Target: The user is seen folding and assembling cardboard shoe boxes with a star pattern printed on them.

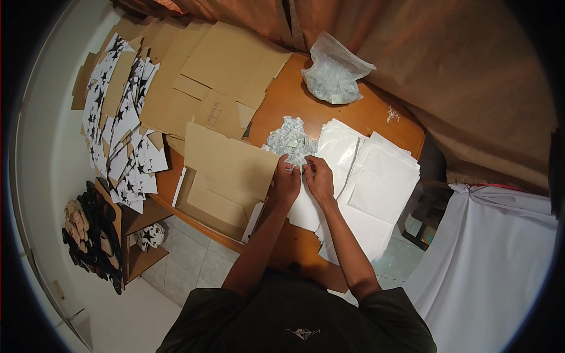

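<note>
The left hand (286, 181) and right hand (319, 180) meet at the near edge of the packets (291, 136), fingers curled and thumbs drawn in toward the fingertips; whether either pinches a packet cannot be told. To the left stands the box (232, 154), open, its lid raised on the far side, which would leave the interior accessible from the near side. To the right lies the paper (376, 182), flat and stacked, probably to keep it tidy and within reach. The packets lie loose between box and paper, presumably heaped centrally to serve both hands. Farther off, the bag (334, 79) rests apart on the worktop (283, 97), seemingly holding similar packets. The cardboard (229, 56) is layered at far left, perhaps flat to save space. Counts, near to far: 2 hands; 1 open box; at least 2 stacks of paper, sheets uncountable; 1 heap of packets, too overlapped to count singly; 1 bag; several pieces of cardboard, their edges partly hidden.
</note>
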Motion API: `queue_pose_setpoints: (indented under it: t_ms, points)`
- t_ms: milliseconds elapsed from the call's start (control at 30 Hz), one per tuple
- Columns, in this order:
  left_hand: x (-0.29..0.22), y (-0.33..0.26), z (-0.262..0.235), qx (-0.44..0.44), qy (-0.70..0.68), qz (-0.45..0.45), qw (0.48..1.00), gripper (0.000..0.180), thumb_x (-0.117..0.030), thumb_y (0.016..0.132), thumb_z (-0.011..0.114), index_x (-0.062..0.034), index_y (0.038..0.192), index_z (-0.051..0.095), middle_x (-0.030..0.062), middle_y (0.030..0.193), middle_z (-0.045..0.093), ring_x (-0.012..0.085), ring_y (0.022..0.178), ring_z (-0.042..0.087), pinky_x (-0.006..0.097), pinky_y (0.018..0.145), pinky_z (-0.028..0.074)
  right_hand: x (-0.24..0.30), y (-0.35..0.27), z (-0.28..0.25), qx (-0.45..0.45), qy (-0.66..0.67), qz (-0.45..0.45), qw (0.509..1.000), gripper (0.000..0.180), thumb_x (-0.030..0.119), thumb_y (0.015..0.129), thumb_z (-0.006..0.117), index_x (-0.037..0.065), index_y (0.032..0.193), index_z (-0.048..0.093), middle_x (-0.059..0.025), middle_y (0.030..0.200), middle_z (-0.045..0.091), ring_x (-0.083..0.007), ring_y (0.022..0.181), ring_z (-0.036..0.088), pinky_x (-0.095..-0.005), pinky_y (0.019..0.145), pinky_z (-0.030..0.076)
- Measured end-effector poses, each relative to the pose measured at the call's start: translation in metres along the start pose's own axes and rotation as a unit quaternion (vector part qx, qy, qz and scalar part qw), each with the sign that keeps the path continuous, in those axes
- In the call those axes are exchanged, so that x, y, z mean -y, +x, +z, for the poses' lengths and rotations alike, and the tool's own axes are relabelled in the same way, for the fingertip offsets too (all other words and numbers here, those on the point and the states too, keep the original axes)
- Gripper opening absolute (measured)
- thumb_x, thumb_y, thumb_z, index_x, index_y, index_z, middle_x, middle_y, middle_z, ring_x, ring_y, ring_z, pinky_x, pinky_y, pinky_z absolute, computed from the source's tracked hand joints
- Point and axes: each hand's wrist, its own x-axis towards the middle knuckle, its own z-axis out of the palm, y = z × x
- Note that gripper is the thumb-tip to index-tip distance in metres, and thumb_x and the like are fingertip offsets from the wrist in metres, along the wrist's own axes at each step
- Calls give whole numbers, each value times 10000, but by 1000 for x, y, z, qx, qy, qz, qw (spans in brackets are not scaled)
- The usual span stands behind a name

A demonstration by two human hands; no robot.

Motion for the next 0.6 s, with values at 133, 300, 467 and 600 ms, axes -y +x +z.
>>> queue_pose_setpoints:
  t_ms: [133, 300, 467, 600]
  points:
    - [-19, 4, -6, 11, 23, -28, 999, 427, -99, 926, 682, -1, 1320, 549, 118, 1055, 605, 200, 835, 661, 347, 770, 544, 6, 7, 3, 29, -33, 20, 999, 278, 105, 927, 663, -15, 1178, 678, -202, 1054, 663, -347, 918, 674, -423, 839, 536]
    - [-16, 2, -6, 9, 19, -11, 1000, 349, -110, 921, 687, -12, 1247, 607, 121, 1063, 610, 206, 844, 665, 352, 786, 540, 7, 8, 10, 25, -33, 16, 999, 261, 82, 901, 687, -2, 1148, 690, -180, 1025, 635, -342, 887, 655, -424, 814, 528]
    - [-13, 4, -2, 15, 4, 5, 1000, 352, -109, 920, 689, -20, 1250, 604, 121, 1079, 610, 207, 848, 666, 346, 780, 549, -6, 7, 14, 5, -58, -7, 998, 191, 56, 887, 694, -2, 1069, 689, -168, 1028, 622, -341, 878, 632, -415, 810, 520]
    - [-8, 2, -6, 14, -34, -7, 999, 366, -149, 951, 683, -16, 1274, 573, 98, 1073, 623, 173, 857, 664, 302, 701, 590, 5, 0, 8, 6, -3, 12, 1000, 145, 53, 895, 681, -5, 1029, 679, -172, 989, 634, -329, 870, 629, -404, 806, 519]
